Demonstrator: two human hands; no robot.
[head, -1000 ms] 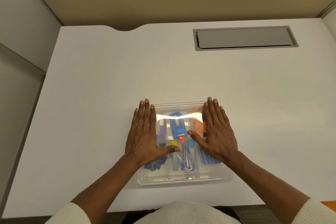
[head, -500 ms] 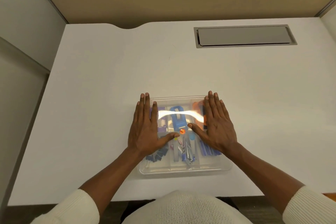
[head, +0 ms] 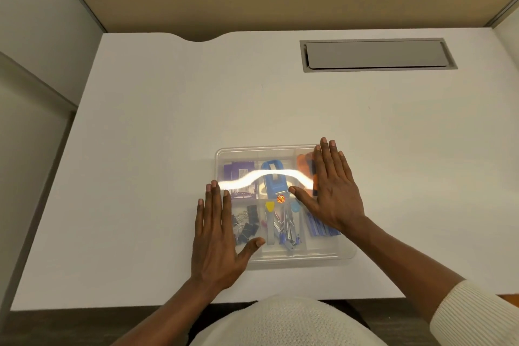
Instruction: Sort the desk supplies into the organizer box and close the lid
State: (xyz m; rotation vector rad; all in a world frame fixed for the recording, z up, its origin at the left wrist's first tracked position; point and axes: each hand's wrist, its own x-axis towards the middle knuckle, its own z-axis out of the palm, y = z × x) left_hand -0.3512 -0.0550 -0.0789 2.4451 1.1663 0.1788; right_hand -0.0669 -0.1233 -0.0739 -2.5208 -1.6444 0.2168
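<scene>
A clear plastic box (head: 283, 205) is seen on a white desk (head: 168, 109), close to the near edge. Its clear lid (head: 244, 153) is down on top, and a bright stripe of light is seen across it.

The left hand (head: 217, 236) is laid flat with the fingers spread out. It is at the left side of the box, near the front, partly on the lid and partly over the desk. Nothing is held in it.

The right hand (head: 332, 191) is laid flat on the right part of the lid, with the fingers reaching to the back edge. It is spread out too, and nothing is gripped.

Through the lid, small things are seen in their own spaces. A blue stapler (head: 273, 180) is in the back middle space. A purple packet (head: 238, 174) is in the back left space. Black clips (head: 248, 223) are in the front left space. Something orange (head: 304, 163) is in the back right space, partly hidden by the right hand.

A grey panel (head: 376, 55) is set into the desk far back on the right.
</scene>
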